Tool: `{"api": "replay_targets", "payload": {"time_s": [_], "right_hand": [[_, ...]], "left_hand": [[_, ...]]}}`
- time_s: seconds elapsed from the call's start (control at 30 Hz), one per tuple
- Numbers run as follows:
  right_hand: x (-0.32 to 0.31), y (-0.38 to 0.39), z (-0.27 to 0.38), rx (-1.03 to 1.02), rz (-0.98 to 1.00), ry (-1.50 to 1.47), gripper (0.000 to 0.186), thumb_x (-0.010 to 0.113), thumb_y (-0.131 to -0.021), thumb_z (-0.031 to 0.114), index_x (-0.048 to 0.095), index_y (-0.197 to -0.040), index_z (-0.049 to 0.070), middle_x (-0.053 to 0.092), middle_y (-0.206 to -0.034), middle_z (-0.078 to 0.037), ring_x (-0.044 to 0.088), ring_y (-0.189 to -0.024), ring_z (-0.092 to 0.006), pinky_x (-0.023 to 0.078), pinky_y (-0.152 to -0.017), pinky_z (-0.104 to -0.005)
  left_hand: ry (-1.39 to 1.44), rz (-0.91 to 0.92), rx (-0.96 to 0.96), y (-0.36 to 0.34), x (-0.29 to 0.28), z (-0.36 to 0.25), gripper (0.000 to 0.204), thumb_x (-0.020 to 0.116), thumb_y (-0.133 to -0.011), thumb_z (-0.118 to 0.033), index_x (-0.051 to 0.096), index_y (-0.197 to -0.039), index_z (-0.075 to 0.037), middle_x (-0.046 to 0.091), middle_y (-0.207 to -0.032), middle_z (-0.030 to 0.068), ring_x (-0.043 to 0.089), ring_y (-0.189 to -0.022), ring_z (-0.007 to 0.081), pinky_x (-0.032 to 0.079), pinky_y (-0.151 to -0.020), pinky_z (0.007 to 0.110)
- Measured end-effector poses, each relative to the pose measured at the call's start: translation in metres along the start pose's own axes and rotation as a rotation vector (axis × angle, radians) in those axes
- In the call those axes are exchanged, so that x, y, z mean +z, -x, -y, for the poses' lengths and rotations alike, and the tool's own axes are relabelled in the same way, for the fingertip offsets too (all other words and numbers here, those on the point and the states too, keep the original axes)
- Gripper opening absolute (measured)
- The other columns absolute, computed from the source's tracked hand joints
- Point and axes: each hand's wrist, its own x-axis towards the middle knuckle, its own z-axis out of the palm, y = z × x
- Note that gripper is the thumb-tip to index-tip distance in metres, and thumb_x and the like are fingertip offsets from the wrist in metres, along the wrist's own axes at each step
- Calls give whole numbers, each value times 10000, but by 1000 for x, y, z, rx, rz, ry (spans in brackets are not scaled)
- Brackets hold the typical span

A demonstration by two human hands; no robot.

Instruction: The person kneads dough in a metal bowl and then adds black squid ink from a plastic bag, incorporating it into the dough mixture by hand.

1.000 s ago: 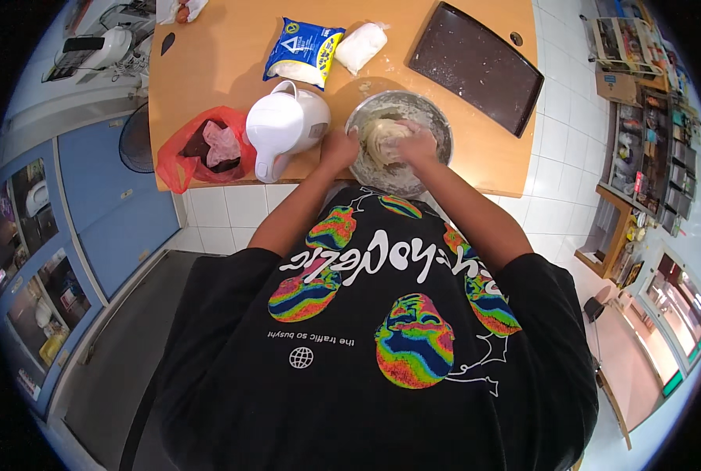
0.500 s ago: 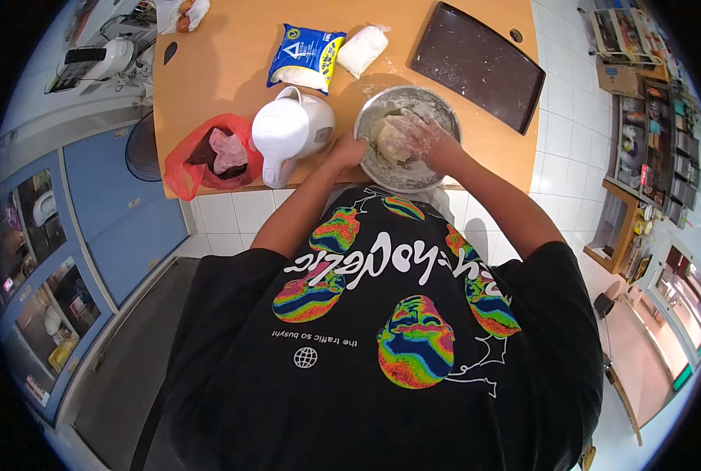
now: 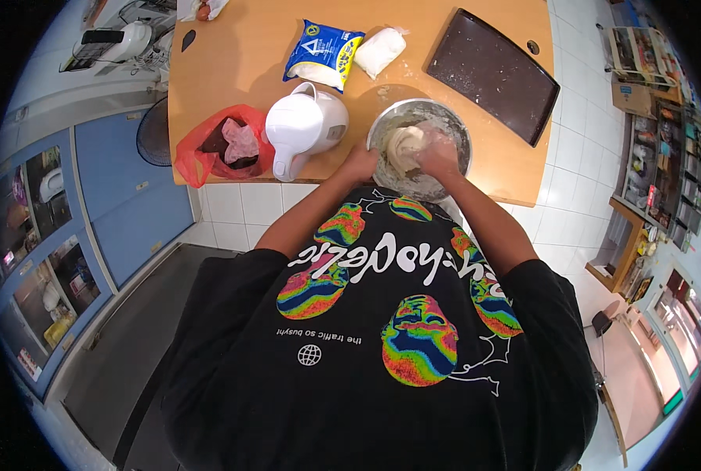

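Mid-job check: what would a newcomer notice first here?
Probably the brightly printed black shirt, filling the lower middle. Then the metal bowl near the table's front edge: right hand on pale dough, left hand holding the rim. Left of it, a white kettle and red bag.

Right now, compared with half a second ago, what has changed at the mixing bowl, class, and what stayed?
The right hand has pulled its fingers in: spread over the dough before, they now look curled at its right side, though blurred. The scene sits farther right because the view shifted. As before, the left hand holds the left rim of the metal mixing bowl; the white kettle and dark baking tray stay put.
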Motion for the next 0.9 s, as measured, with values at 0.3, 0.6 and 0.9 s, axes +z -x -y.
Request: {"api": "replay_targets", "payload": {"time_s": [0.3,0.6,0.9], "right_hand": [[31,-24,-21,617,-343,-859,616,790,-740,181,537,-1287,51,691,-1016,-127,696,-784,-232,583,-600,-355],[5,-16,9,633,-196,-1651,498,623,-925,164,431,-1375,72,576,-1252,-97,649,-984,-269,566,-799,-479],[-5,1,4,38,-456,-390,391,599,-832,112,628,-1222,99,603,-1247,-153,569,-1131,-387,467,-981,-443]], "left_hand": [[-274,-76,-73,-14,10,-46,460,508,-863,-161,501,-1291,7,621,-1134,297,590,-1104,435,454,-958,462],[-222,-192,-112,-22,2,-53,453,501,-858,-134,510,-1292,-8,632,-1129,282,607,-1088,417,469,-938,456],[-319,-120,-162,-44,-8,-53,495,513,-862,-233,496,-1303,-9,617,-1171,278,598,-1107,408,465,-944,439]]}}
